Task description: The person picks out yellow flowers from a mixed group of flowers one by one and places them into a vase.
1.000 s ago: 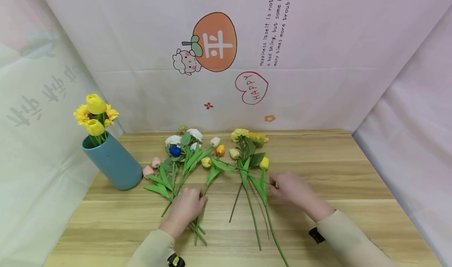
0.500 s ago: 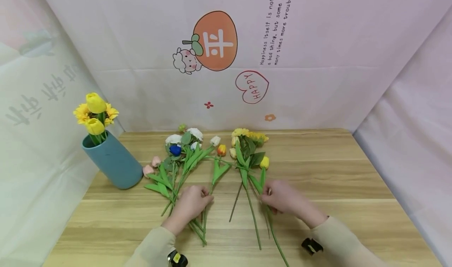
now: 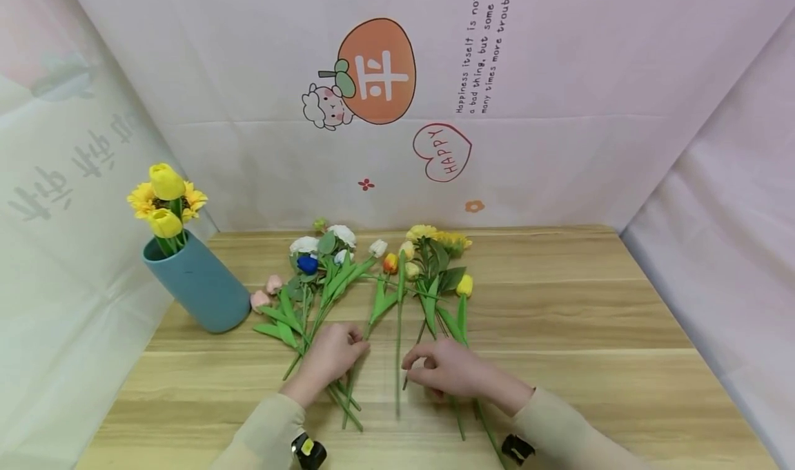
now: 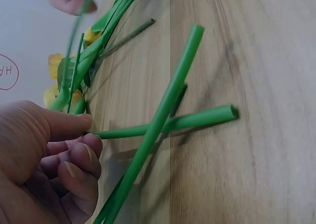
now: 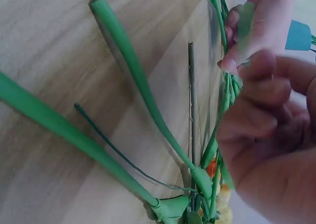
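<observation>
My left hand pinches a thin green stem between thumb and forefinger, low over the table. That stem leads up to an orange tulip in the head view. My right hand is to the right of it, fingers loosely bent with a gap between thumb and forefinger. Just left of its fingertips stands the blurred stem of a pale yellow tulip, lengthwise over the table. Under and behind this hand lie more stems, including that of a yellow tulip.
A blue slanted vase at the left holds yellow tulips and a sunflower. Beside it lie pink tulips, a blue bloom and white flowers. Yellow blooms lie at the table's back, before a printed cloth.
My right hand moved left, swinging the pale yellow tulip from crosswise to lengthwise, and its fingers came apart from the stem. The left hand, holding the orange tulip's stem, shifted slightly.
</observation>
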The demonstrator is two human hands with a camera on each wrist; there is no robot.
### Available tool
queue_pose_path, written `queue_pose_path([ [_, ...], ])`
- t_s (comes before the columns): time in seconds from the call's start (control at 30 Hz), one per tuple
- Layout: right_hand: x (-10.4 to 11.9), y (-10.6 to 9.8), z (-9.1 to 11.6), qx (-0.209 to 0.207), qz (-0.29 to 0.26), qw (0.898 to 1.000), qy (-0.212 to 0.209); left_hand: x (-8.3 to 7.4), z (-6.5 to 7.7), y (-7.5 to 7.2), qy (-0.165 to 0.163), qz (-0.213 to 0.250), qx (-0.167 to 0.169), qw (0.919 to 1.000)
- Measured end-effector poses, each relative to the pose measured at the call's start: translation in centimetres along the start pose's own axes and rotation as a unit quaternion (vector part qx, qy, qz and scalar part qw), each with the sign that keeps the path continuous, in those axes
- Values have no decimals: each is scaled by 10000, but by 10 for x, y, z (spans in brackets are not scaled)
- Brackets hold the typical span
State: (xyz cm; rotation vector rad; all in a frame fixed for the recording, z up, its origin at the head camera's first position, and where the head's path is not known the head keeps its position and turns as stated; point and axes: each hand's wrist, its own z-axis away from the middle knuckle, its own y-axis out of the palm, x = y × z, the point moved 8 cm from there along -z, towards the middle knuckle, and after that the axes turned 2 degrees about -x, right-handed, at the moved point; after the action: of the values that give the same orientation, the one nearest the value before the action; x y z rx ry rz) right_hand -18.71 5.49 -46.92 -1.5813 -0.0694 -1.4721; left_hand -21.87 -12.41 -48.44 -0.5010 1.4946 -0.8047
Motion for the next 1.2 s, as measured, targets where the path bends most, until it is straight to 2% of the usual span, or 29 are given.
queue_pose_path([
  [0.1, 2, 3, 2, 369, -82, 9992, -122, 3, -1, -3, 8, -355, -110, 9993],
  [0.17, -1, -2, 4, 409, -48, 9990, -145, 5, -1, -6, -8, -626, -200, 9978],
  [0.27, -10, -20, 6, 152, 186, 9996, -131, 7, -1, -8, -60, -1024, -303, 9943],
  [0.4, -26, -54, 9, -465, 942, 9945, 14, 4, 0, -10, -10, -1429, -447, 9887],
  [0.53, -42, -90, 18, -1065, 1756, 9783, 283, -7, 0, -13, 148, -1650, -688, 9838],
  [0.7, -62, -122, 35, -1490, 2866, 9445, 602, -29, -2, -9, 684, -1880, -970, 9750],
  [0.77, -71, -127, 40, -1494, 3153, 9344, 724, -34, -4, -4, 786, -1933, -956, 9733],
  [0.87, -86, -129, 46, -1386, 3265, 9302, 943, -39, -8, 5, 782, -1954, -790, 9744],
  [1.03, -112, -126, 51, -1203, 3090, 9332, 1383, -42, -16, 22, 727, -1851, -450, 9790],
  [1.2, -128, -125, 51, -1132, 2945, 9352, 1610, -36, -24, 30, 424, -1635, -344, 9850],
])
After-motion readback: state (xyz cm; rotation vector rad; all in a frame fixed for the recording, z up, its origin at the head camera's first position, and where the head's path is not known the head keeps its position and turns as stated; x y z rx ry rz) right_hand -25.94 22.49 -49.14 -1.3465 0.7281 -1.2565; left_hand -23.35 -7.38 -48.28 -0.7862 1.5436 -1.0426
